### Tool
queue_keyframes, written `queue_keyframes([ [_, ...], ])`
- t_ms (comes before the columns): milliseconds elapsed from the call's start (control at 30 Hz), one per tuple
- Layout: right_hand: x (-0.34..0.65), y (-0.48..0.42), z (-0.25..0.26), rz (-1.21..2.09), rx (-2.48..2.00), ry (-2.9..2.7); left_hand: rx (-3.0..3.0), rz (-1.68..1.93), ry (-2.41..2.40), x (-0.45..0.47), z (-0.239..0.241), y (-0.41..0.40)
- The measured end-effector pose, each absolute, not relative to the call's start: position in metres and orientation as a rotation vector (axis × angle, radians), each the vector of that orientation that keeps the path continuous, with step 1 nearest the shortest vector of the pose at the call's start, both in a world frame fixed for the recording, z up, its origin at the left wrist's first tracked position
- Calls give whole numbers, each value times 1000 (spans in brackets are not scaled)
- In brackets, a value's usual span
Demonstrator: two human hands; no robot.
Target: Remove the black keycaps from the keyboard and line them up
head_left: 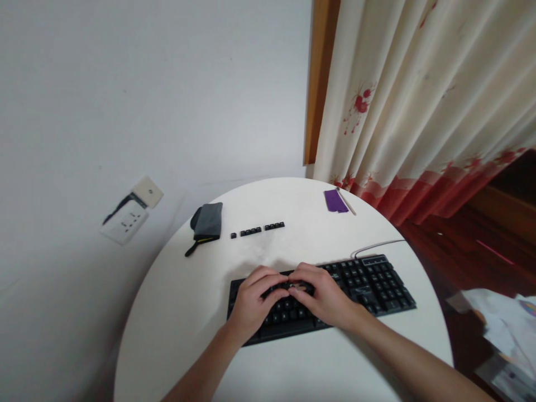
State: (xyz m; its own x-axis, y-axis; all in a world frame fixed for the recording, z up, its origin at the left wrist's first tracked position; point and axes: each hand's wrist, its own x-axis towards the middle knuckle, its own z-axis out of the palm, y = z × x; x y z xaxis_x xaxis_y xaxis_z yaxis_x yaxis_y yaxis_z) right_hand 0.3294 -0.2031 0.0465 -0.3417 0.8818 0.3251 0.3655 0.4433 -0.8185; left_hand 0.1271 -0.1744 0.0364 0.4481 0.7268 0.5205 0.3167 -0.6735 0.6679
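One grey pouch (pixel 209 221) is lying at the round table's (pixel 171 318) ten o'clock; nine black keycaps (pixel 250 231) are lying in line near eleven. Left hand (pixel 256 296) and right hand (pixel 320 291) are resting on one central keyboard (pixel 355 285), fingers curled, thumbs and forefingers slightly parted; any hold, I cannot tell. One purple cloth (pixel 335 201) and one stick (pixel 347 201) are lying at one.

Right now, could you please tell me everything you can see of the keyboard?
The keyboard is long, black and apparently plastic, with pale-marked keys and a number pad at its right end. It lies flat on the white table, slightly slanted in view, right end farther away. A thin cable leaves its far edge. The left hand and right hand meet over it, left of its middle, hiding some keys; exact contact is unclear.
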Motion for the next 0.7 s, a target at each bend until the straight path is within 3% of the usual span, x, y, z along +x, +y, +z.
queue_keyframes([
  [700,330,-202,44,806,-1058,-1824,2220,1078,934,126,37,-176],
])
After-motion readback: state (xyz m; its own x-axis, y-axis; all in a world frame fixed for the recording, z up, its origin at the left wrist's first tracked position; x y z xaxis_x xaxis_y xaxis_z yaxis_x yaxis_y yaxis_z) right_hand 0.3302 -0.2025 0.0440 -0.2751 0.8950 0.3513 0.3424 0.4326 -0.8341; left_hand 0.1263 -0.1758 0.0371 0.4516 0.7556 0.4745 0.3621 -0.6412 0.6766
